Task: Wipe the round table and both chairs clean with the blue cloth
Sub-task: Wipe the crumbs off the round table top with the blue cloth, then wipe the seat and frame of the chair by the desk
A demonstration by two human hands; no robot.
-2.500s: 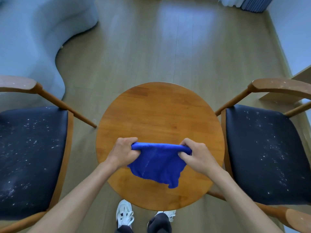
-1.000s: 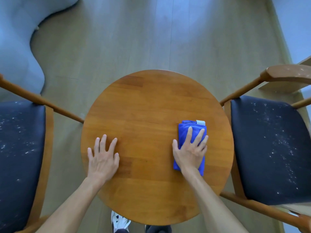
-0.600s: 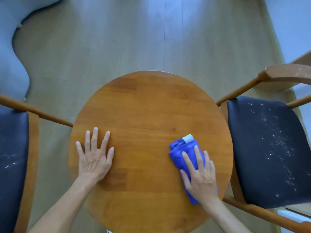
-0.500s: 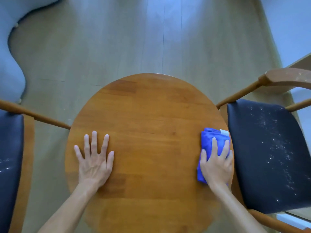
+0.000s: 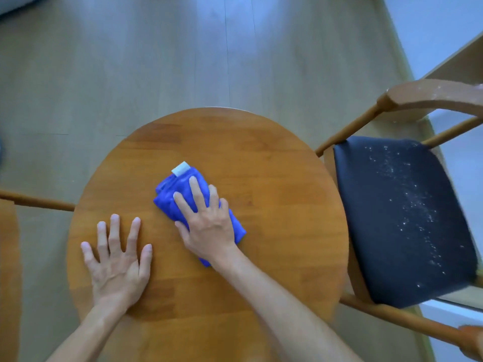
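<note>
The round wooden table (image 5: 261,158) fills the middle of the head view. A folded blue cloth (image 5: 170,194) with a white tag lies near the table's centre. My right hand (image 5: 206,220) presses flat on the cloth with straight fingers. My left hand (image 5: 117,259) rests flat on the bare tabletop at the near left, fingers spread. The right chair (image 5: 402,220) has a dark seat speckled with white crumbs. Of the left chair (image 5: 36,202) only a wooden rail and a strip of frame show at the left edge.
Pale wood flooring (image 5: 209,53) stretches beyond the table. A white wall (image 5: 428,24) and a wooden board edge stand at the far right behind the right chair.
My right hand has slid the cloth from the table's right edge back toward the centre. My left hand stays flat on the tabletop. The view has shifted, pushing the left chair mostly out of frame.
</note>
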